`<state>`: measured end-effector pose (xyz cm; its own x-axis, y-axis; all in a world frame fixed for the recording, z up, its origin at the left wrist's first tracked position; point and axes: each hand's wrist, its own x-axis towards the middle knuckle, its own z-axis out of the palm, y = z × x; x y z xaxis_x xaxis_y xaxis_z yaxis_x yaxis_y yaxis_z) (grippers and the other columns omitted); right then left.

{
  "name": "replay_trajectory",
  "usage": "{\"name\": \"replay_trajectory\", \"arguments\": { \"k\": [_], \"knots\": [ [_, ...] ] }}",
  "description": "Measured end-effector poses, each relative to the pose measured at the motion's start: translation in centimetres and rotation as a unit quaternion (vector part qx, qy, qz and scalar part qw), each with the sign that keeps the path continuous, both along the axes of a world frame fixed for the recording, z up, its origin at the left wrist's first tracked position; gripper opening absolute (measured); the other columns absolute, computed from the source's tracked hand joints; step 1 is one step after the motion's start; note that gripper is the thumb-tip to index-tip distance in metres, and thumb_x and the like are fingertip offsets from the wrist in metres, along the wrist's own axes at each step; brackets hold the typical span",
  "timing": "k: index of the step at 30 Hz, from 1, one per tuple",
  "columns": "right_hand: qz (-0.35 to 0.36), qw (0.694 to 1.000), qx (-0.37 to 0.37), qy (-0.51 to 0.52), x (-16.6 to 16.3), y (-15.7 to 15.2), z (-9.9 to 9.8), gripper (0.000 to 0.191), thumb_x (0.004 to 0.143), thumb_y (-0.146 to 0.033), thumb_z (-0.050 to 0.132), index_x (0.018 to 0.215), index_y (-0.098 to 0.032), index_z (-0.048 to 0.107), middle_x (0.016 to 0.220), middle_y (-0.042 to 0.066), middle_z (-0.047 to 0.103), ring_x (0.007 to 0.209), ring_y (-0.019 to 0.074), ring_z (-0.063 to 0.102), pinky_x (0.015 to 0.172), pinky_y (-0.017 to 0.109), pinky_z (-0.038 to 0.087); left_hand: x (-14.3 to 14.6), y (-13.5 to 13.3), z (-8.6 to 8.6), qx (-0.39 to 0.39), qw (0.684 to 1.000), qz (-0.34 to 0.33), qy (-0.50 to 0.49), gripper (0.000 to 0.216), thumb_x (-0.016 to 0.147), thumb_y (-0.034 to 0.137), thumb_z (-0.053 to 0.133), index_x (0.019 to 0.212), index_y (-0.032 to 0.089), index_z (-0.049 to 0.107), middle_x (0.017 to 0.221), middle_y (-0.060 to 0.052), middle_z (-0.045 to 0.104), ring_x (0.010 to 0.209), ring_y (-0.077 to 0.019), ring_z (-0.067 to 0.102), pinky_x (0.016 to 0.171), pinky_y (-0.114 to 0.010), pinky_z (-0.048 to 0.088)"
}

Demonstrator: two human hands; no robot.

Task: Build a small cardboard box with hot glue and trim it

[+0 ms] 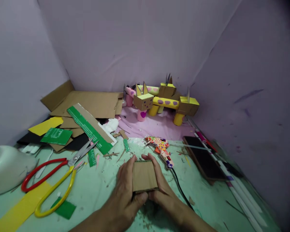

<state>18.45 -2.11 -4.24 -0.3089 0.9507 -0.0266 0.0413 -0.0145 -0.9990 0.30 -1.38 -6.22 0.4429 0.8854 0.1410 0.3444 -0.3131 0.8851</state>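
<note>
Between my two hands is a small cardboard box (145, 175), its plain brown top facing me. My left hand (127, 185) wraps its left side, thumb at the near edge. Along the right side and near edge, my right hand (161, 183) grips it too. The undersides of the box and some fingertips are hidden. Beyond it lies a glue gun (160, 148) with a colourful pattern, a clear glue stick in its back and a black cord. Scissors (73, 161) with one red and one yellow handle rest open to the left.
Cardboard cat-like figures (145, 101) stand at the back on pink cloth (159, 127). Cardboard sheets (89, 103), green scraps (56, 136) and yellow paper (21, 209) lie left, near a white bowl-like object (9, 170). A phone (205, 158) and white sticks (244, 196) lie right.
</note>
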Motion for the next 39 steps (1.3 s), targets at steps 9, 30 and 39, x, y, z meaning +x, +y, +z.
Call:
{"name": "replay_trajectory", "arguments": {
  "k": [9, 30, 39],
  "knots": [
    [-0.044, 0.993, -0.06, 0.092, -0.4, -0.2, 0.5, 0.091, 0.067, -0.021, 0.061, 0.149, -0.031, 0.022, 0.153, 0.003, 0.033, 0.14, 0.0251, 0.033, 0.114, 0.042, 0.024, -0.2, 0.3, -0.3, 0.019, 0.999, -0.021, -0.031, 0.086, 0.089, 0.044, 0.051, 0.151, 0.029, -0.007, 0.159, -0.017, 0.012, 0.142, -0.0453, 0.018, 0.109, -0.07, 0.02],
    [-0.105, 0.907, -0.207, 0.351, -2.4, -0.5, 2.1, 0.065, 0.064, -0.03, 0.068, 0.128, -0.028, 0.056, 0.123, 0.006, 0.066, 0.119, 0.0317, 0.057, 0.101, 0.05, 0.043, -0.3, 2.6, 3.7, 0.04, 0.992, 0.023, -0.122, 0.063, 0.077, 0.052, 0.063, 0.13, 0.022, 0.05, 0.136, -0.013, 0.046, 0.13, -0.036, 0.038, 0.111, -0.053, 0.028],
    [-0.216, 0.973, 0.07, -0.048, 0.5, 0.2, 1.0, 0.049, 0.07, -0.032, 0.077, 0.118, -0.031, 0.064, 0.133, 0.008, 0.057, 0.118, 0.0314, 0.054, 0.079, 0.04, 0.052, -0.9, 2.7, 4.1, 0.057, 0.997, -0.009, -0.054, 0.063, 0.073, 0.035, 0.065, 0.133, 0.023, 0.049, 0.139, -0.013, 0.041, 0.131, -0.0371, 0.038, 0.107, -0.055, 0.032]
  ]
}}
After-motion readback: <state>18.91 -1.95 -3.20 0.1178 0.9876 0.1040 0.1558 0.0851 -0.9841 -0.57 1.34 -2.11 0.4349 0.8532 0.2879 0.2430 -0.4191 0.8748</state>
